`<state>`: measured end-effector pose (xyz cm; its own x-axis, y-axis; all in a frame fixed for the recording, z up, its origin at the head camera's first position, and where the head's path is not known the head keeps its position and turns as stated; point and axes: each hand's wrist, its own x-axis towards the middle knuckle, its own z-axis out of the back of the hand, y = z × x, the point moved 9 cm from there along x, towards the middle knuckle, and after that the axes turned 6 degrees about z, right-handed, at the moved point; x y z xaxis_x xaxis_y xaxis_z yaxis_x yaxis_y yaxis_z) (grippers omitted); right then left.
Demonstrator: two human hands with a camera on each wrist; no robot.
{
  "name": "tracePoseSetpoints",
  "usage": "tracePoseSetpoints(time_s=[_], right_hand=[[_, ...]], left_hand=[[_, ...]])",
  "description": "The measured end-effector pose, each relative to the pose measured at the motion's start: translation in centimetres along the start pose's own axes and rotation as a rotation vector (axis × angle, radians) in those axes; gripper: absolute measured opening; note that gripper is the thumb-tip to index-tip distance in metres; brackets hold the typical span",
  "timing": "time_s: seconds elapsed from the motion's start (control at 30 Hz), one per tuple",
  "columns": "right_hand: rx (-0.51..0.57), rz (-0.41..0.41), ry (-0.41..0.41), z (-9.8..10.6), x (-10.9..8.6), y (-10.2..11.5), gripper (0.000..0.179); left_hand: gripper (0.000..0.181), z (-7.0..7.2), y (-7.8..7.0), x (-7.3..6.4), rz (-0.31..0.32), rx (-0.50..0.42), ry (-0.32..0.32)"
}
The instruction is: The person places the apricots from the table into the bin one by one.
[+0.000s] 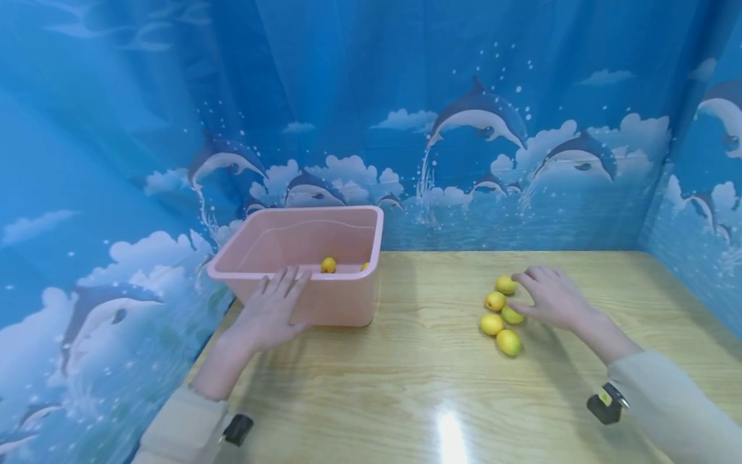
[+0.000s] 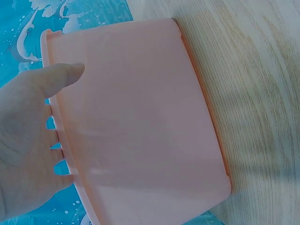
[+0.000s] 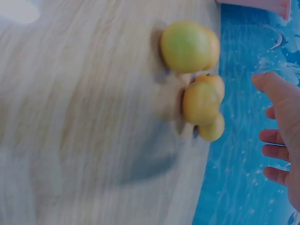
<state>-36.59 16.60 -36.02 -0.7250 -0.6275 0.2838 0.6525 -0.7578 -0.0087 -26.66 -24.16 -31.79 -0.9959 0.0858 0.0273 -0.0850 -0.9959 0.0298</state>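
My left hand (image 1: 267, 318) is at the front rim of a pink plastic tub (image 1: 348, 299), its fingers straight and spread. In the left wrist view the thumb (image 2: 65, 77) lies across the outer wall, and the fingertips are hidden behind the rim. Inside the tub, a yellow lemon (image 1: 328, 265) and part of another show. To the right, my right hand (image 1: 551, 296) hovers beside a loose cluster of several yellow-green lemons, with the thumb close to a greener lemon (image 1: 513, 314). A gap shows between that hand and the lemons (image 3: 200, 103) in the right wrist view; nothing is in its fingers.
The light wood table (image 1: 417, 386) carries both the tub and the lemons. Behind and to the left hangs a blue dolphin-print curtain (image 1: 359, 96), close to the tub's back. Each sleeve has a dark wrist device (image 1: 606, 404).
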Motion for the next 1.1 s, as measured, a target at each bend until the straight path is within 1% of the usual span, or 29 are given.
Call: tracePoseSetpoints(time_s=[0.17, 0.37, 0.63, 0.9, 1.1], right_hand=[[-0.004, -0.021, 0.038, -1.3, -0.8, -0.9, 0.059], [-0.018, -0.015, 0.084, -2.8, -1.5, -1.3, 0.063], [-0.004, -0.001, 0.085, -3.8, -1.7, -1.4, 0.065], [-0.008, 0.019, 0.078, -4.2, -1.4, -1.0, 0.056], [-0.021, 0.020, 0.093, -4.7, -1.3, -1.0, 0.056]], left_hand=[[0.088, 0.0, 0.1, 0.0, 0.000, -0.008, 0.000], [0.088, 0.0, 0.1, 0.0, -0.001, -0.020, -0.005], [0.088, 0.0, 0.0, 0.0, 0.003, -0.017, -0.003], [0.086, 0.0, 0.0, 0.0, 0.003, -0.019, -0.003], [0.087, 0.0, 0.1, 0.0, 0.005, -0.018, -0.005]])
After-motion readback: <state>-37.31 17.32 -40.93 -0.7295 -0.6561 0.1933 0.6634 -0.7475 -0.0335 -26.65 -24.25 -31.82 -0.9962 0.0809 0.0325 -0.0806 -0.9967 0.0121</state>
